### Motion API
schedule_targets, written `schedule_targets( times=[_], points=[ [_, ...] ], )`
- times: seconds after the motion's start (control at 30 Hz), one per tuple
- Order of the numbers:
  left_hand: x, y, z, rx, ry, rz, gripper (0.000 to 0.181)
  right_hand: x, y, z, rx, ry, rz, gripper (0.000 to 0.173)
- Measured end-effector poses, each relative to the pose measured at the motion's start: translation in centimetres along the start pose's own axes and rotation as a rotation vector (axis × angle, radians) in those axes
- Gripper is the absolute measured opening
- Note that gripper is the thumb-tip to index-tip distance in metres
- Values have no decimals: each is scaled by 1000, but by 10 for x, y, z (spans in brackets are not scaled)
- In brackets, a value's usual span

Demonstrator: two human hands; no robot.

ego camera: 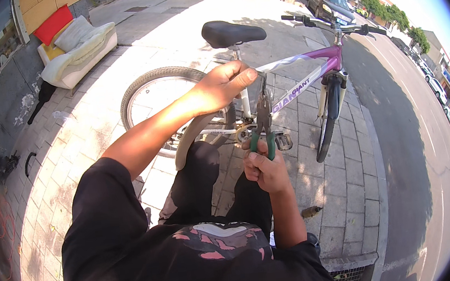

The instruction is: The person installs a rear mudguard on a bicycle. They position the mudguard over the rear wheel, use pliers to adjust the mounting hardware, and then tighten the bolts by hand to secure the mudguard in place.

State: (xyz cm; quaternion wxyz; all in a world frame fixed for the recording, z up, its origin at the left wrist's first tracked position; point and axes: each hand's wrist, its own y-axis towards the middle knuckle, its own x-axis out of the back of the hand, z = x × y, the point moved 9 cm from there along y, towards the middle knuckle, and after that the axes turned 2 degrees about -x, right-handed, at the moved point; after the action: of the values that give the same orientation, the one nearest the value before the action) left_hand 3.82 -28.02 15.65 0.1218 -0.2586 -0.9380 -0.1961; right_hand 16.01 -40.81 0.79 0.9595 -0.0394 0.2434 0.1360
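My left hand point(227, 84) is closed around the upper part of a curved grey-brown bicycle mudguard point(192, 138), whose lower end hangs over my knee. Beyond the thumb shows a thin dark metal piece point(263, 78); how it is fixed is hidden. My right hand point(266, 165) grips the green handles of metal pliers point(263, 113), their jaws pointing up at that piece. Whether the jaws touch it I cannot tell. Behind both hands stands a white and purple Giant bicycle point(300, 90) with a black saddle point(232, 32). Its rear wheel point(159, 71) is to the left.
A pale sofa point(78, 57) with a red cushion stands by the wall at upper left. On the paving lie a small brownish bottle point(311, 212), a black curved part point(29, 163) and a red cord point(2, 224). A metal grate point(349, 279) is low right, near the kerb and road.
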Motion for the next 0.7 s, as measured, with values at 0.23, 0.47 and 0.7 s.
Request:
schedule_targets(
  times=[0.23, 0.47, 0.7],
  points=[
    [24, -85, 76, 143, -10, 242, 105, 27, -4, 11, 2, 263, 199, 40],
    [154, -83, 91, 186, 595, -35, 75, 89, 62, -58, -253, -182, 106, 55],
    [218, 18, 123, 251, 795, 77, 61, 150, 109, -156, -510, -476, -25, 29]
  ],
)
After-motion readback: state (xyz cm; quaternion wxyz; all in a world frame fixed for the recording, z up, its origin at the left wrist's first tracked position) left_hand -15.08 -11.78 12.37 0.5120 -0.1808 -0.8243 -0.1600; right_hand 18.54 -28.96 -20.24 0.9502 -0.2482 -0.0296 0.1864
